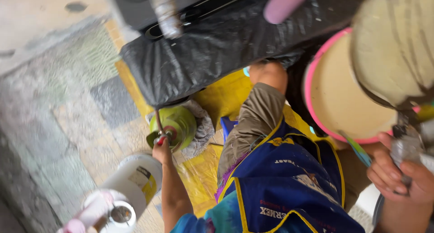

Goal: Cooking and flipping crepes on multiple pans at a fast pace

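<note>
Two hands at work. Left hand [161,148], fingers pinched on the valve of a green metal gas cylinder [177,126] lying on the floor, long axis pointing near-left. Right hand [395,172], fingers wrapped around a grey handle [405,148] at right.

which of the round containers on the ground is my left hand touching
The small green gas cylinder, sitting on a grey cloth. Your left hand is at its red valve. The white plastic jug lies nearer you, untouched.
</note>
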